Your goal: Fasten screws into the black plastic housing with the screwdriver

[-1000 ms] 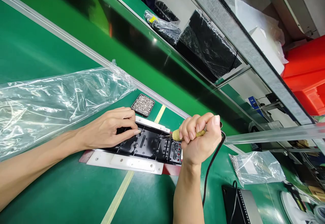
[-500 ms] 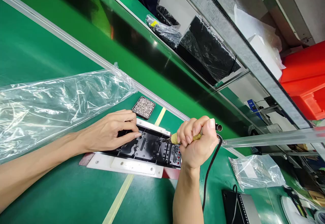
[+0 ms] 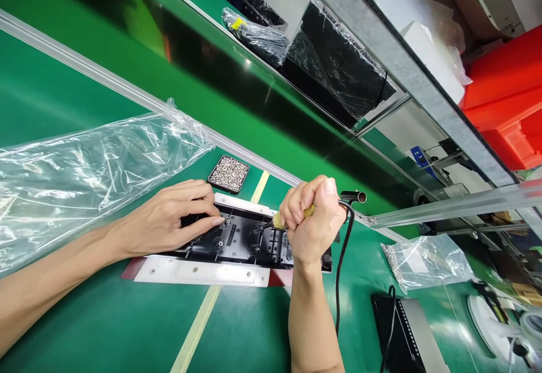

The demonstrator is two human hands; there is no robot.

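The right hand (image 3: 311, 229) is fisted tight around a corded electric screwdriver (image 3: 292, 219); the left hand (image 3: 169, 220) presses flat, fingers together, on the black plastic housing (image 3: 243, 240).

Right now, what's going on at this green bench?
A person's left hand presses down on a black plastic part lying in a white holder. The right hand has a fist grip on a corded tool with its tip on the part. A small tray of screws sits just behind.
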